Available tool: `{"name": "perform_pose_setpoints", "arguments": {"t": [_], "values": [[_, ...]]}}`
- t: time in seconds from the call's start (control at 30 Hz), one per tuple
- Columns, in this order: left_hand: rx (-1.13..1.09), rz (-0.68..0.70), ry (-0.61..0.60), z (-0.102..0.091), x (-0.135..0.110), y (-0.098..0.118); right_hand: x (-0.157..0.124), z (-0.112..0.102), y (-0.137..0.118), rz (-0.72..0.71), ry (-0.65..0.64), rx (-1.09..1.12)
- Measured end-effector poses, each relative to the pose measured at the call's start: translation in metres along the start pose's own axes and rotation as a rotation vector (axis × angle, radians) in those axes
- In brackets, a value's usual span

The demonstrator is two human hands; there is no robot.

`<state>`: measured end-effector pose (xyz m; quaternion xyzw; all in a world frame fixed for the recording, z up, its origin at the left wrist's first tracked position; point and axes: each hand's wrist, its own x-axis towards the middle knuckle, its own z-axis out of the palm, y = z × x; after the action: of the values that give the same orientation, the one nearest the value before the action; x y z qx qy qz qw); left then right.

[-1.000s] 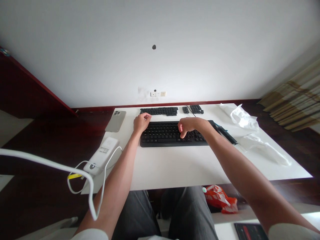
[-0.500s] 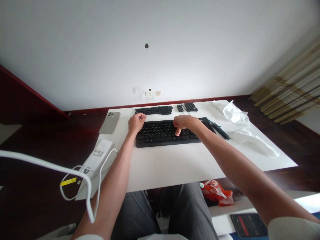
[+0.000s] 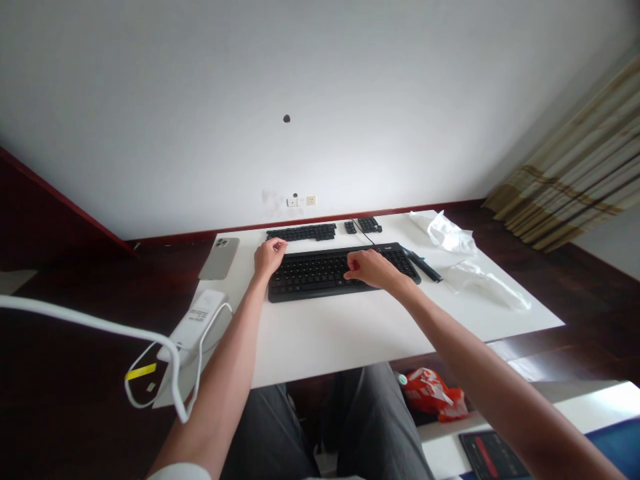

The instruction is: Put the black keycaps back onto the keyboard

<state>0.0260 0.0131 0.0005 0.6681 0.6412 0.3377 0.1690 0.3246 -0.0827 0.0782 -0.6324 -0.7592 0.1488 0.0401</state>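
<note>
A black rectangular keyboard (image 3: pixel 305 287) is laid on a white desk (image 3: pixel 350 340). The right hand (image 3: pixel 373 269) is curled over the keyboard's right half, its fingers bent down towards the keys; the left hand (image 3: pixel 270 258) is loosely curled at the upper left corner. Whether anything is pinched cannot be told. Many keys are seated on the keyboard, and rows of loose black keycaps (image 3: pixel 301 232) are laid out beyond it.

A hand fits the narrow gap between the keyboard (image 3: pixel 310 277) and the loose keycap rows (image 3: pixel 301 232).
</note>
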Motion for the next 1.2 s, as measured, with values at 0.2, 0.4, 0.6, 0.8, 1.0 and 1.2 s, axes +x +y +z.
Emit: {"name": "perform_pose_setpoints", "arguments": {"t": [0.2,0.4,0.6,0.8,1.0,1.2], "values": [[-0.082,0.050,-0.003,-0.001,0.002,-0.007,-0.059,-0.019,0.108,0.220,0.440,0.063],[-0.133,0.084,0.023,-0.001,0.002,-0.006,-0.089,-0.004,0.180,0.367,0.316,-0.024],[-0.175,0.106,0.037,-0.005,-0.006,-0.003,-0.074,0.007,0.163,0.378,0.257,-0.136],[-0.134,0.116,0.061,-0.006,-0.010,0.005,-0.078,-0.035,0.136,0.399,0.550,-0.035],[-0.046,0.198,0.020,-0.010,-0.014,0.019,-0.042,-0.039,0.069,0.053,0.699,0.766],[-0.033,0.232,0.015,-0.016,-0.020,0.027,0.022,0.011,0.008,-0.169,0.643,0.940]]}}
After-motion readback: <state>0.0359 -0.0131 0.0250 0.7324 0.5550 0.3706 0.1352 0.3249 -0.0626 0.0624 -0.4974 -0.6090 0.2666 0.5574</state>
